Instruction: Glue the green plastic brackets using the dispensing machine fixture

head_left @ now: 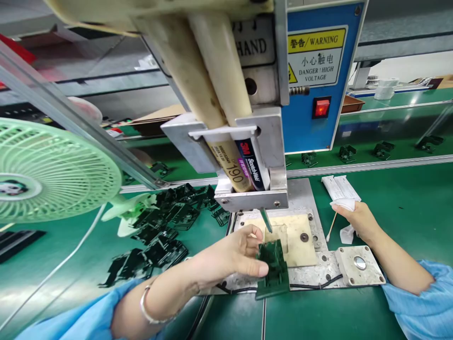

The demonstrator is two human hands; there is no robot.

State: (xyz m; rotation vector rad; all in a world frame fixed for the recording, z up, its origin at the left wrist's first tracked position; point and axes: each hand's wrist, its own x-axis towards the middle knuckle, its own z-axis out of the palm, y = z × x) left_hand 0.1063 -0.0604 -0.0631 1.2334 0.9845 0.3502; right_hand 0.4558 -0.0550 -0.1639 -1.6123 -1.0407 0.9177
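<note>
Left hand (237, 255) grips the green part (274, 271) just beside the nozzle (266, 220), long axis pointing toward it, nearer than the right hand (363, 222), closed on white tissue (345, 204).

Over the link I see a dark green moulded plastic part (273, 271) at the frame's lower centre, a mint-green ribbed plastic fan (53, 165) at left, a blue boxy metal cabinet (304, 130) at upper right — red square switch (322, 107), rectangular yellow-and-white warning label (317, 55).
</note>
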